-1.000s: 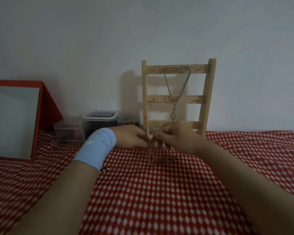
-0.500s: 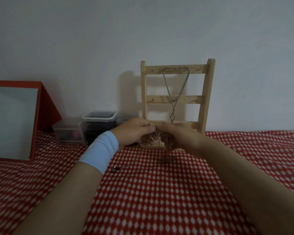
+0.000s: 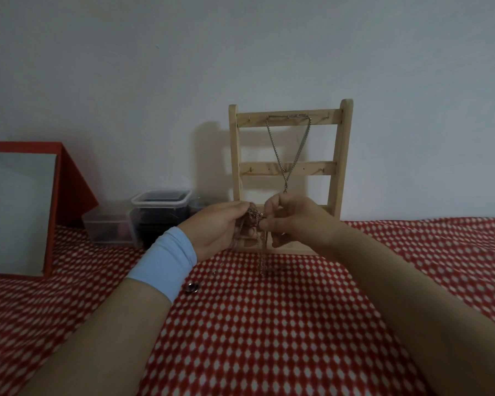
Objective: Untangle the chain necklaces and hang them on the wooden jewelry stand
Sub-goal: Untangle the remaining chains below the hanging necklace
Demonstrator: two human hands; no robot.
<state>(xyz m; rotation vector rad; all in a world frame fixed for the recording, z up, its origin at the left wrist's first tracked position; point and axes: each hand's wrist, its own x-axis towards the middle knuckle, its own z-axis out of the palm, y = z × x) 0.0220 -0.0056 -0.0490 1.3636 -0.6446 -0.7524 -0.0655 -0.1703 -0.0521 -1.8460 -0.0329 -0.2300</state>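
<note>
A wooden ladder-shaped jewelry stand leans upright against the wall. One silver chain necklace hangs in a V from its top rail. In front of the stand's base, my left hand and my right hand both pinch a tangled bunch of chains between them. Loose chain ends dangle from the bunch down to the red checked cloth. My left wrist wears a light blue band.
A small metal ring lies on the cloth by my left wrist. Clear plastic boxes sit left of the stand at the wall. A red-framed mirror stands at the far left.
Both hands have lifted the tangled chains up from the cloth and now hold them higher, in front of the stand's lowest rail. The dangling ends hang longer.
</note>
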